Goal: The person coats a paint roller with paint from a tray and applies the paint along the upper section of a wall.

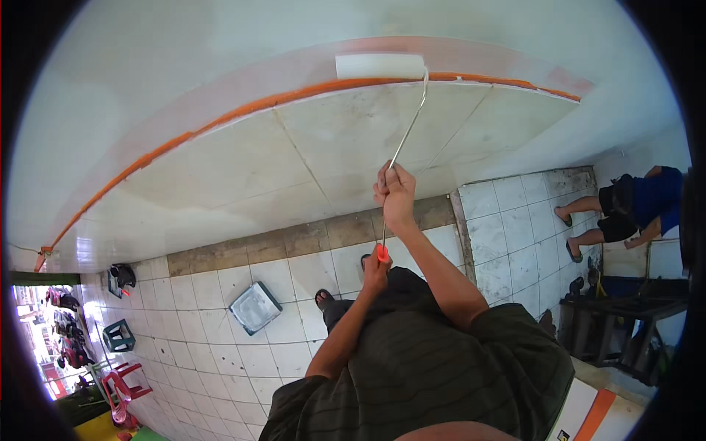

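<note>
Head view, and the right hand (397, 195) grips the metal rod (409, 125), the left hand (376, 273) clasping the red handle (383, 253) — the white roller (379, 66) sits on the wall (257, 44), at the orange stripe (279, 97) along the top edge of the wall tiles (353, 125). A downward slip could smear those tiles; a careless leftward step could catch the tub (256, 307) on the floor (193, 295).

Your paint roller (380, 67) has a white sleeve, a silver-coloured rod (407, 134) and a red-orange handle (383, 254). Before you, an orange stripe (294, 94) separates a pink band (471, 59) from cream wall tiles (368, 125) with darker joints. Your dark shirt (448, 367) bears faint stripes; your floor (257, 360) shows a white tile grid with brown edging (294, 239).
</note>
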